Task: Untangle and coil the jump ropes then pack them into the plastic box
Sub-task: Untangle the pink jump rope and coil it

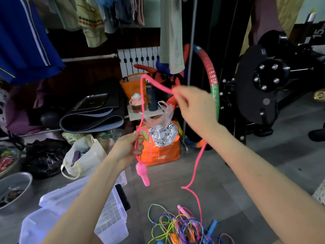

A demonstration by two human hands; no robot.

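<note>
At your far left a metal bowl (15, 187) sits on the floor. Just right of it is the clear plastic box (109, 224), partly hidden under your left forearm. Beyond the box a white tote bag (84, 155) slumps open.

Your left hand (129, 148) is raised above the box with its fingers curled round a small loop of the pink jump rope (143, 103). One pink handle (142, 174) dangles just below that fist, in front of an orange bag (161, 152) standing on the floor.

From your left hand the rope climbs to a bend, then slants right into your right hand (193, 104). That hand is held higher and is slightly blurred; its thumb and fingers pinch the rope. Past it the rope drops behind your right forearm, kinks above the floor and runs down into the tangled pile of ropes (181, 228) at the bottom edge. That pile holds green, blue, yellow and pink cords and lies well apart from the box.

Behind your right hand a red and green hoop (213, 81) leans upright. A black exercise machine (260, 81) fills the right side.
</note>
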